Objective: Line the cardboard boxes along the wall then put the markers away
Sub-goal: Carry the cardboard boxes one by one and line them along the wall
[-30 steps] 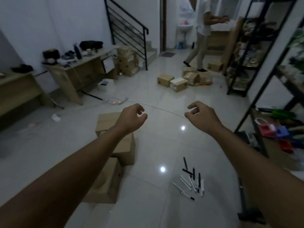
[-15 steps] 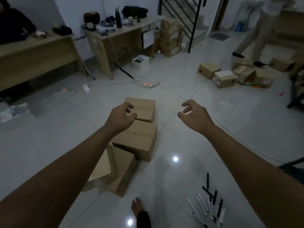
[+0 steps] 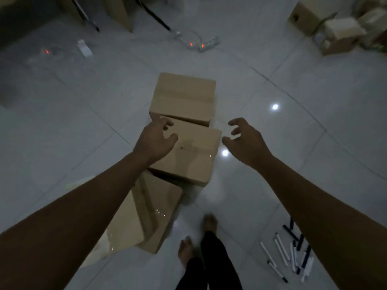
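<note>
- Three cardboard boxes on tiled floor [image 3: 314,84], touching in a ragged row: far box [image 3: 184,97], middle box [image 3: 188,155], near box [image 3: 150,214].
- Left hand [image 3: 156,141] spread, over middle box's left top edge; contact unclear.
- Right hand [image 3: 247,143] spread, empty, just right of it.
- Judged light, stiff, tape slick: grip opposite side walls.
- Markers [image 3: 291,254] loose beside right forearm.

Three cardboard boxes in a touching row down floor centre: far box [image 3: 184,97], middle box [image 3: 188,155], near box [image 3: 150,212]. Bare tile open left of the row and right of it. Left hand [image 3: 155,141] over middle box's left edge; right hand [image 3: 247,141] in open space beside its right side. Scattered markers [image 3: 291,254] lower right; bare feet [image 3: 188,248] just beside near box.
</note>
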